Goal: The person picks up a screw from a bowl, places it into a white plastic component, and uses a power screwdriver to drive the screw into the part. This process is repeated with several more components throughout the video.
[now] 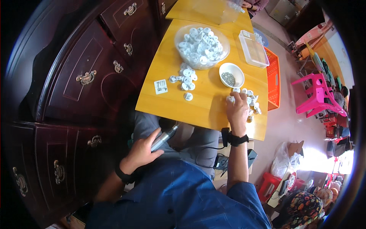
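My left hand [143, 152] is wrapped round a grey electric screwdriver [161, 141], held above my lap just off the table's near edge, with its narrow tip pointing away from me. Over the right part of the table, the fingers of my right hand [238, 110] are closed on a small white round plastic part [230, 99]. Beside that hand lies a loose group of similar white parts [256, 105]. Just beyond it stands a white bowl [238, 70] with small metal pieces, probably screws, in it. Another small pile of white parts [187, 80] lies left of the bowl.
A large clear tub [177, 38] full of white parts stands farther back on the yellow table [152, 105]. A clear plastic box [256, 61] lies to its right, near an orange crate [273, 84]. Dark wooden drawers [76, 68] flank the left side; a pink stool [318, 91] stands right.
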A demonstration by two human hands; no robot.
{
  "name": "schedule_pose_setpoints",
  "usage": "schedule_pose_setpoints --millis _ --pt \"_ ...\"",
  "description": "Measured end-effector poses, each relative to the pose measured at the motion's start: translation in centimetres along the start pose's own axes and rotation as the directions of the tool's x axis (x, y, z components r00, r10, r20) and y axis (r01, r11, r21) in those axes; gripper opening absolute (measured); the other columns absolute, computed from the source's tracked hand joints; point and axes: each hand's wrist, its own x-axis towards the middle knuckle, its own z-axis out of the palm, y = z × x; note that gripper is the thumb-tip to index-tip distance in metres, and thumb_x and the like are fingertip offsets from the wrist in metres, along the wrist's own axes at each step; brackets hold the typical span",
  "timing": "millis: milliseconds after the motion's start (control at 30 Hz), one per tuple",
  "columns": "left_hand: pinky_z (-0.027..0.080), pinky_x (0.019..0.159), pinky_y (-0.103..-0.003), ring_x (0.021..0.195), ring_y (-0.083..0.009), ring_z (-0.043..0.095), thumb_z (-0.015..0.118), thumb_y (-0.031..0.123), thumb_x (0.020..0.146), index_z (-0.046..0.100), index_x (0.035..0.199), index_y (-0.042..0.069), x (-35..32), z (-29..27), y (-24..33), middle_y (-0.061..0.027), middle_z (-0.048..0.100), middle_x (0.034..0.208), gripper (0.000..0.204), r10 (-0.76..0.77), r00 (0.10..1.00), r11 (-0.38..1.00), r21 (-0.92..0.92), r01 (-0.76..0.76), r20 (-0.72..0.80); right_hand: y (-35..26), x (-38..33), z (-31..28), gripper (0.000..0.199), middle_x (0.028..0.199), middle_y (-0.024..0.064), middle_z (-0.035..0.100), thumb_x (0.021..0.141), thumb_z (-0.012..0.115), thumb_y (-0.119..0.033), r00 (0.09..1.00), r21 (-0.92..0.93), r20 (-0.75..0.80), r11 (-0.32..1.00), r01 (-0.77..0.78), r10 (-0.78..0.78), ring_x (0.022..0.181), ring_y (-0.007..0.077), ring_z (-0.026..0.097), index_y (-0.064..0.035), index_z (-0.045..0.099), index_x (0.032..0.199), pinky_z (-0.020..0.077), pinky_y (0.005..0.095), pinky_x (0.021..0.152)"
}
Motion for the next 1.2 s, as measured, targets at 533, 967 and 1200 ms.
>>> schedule_pose_setpoints --millis 533,967,1200 --pt "0.055 0.088 -0.045 0.103 -0.0430 0.067 0.080 0.029 0.077 0.041 0.146 0.006 -2.2 3.9 -4.4 -0.0282 0.066 0.115 0.082 -0.014 0.998 0.995 -0.096 0.008 -0.065 0.9 12.0 4.5 0.015 0.091 0.0171 0.072 0.081 0.066 -0.025 0.917 -0.292 0.398 0.947 0.136 -0.009 0.087 0.0357 0.070 -0.0146 0.074 0.088 0.0560 0.0475 0.075" --pt "0.053 0.091 -0.041 0.108 -0.0389 0.067 0.081 0.029 0.078 0.043 0.145 0.003 -4.2 3.1 -3.4 -0.0261 0.065 0.119 0.081 -0.014 0.994 0.997 -0.081 0.005 -0.105 2.4 13.2 5.7 0.023 0.096 0.0202 0.072 0.083 0.062 -0.028 0.926 -0.207 0.377 0.977 0.054 0.029 0.092 0.0379 0.069 -0.0113 0.074 0.093 0.0550 0.0482 0.081" --pt "0.051 0.096 -0.041 0.115 -0.0368 0.064 0.081 0.029 0.078 0.042 0.146 0.003 -4.8 3.0 -3.6 -0.0251 0.063 0.124 0.082 -0.047 0.995 0.994 -0.102 0.038 -0.085 2.3 13.2 5.2 0.026 0.097 0.0219 0.071 0.085 0.061 -0.030 0.927 -0.166 0.374 0.984 0.058 0.008 0.093 0.0387 0.069 -0.0100 0.074 0.095 0.0547 0.0488 0.083"
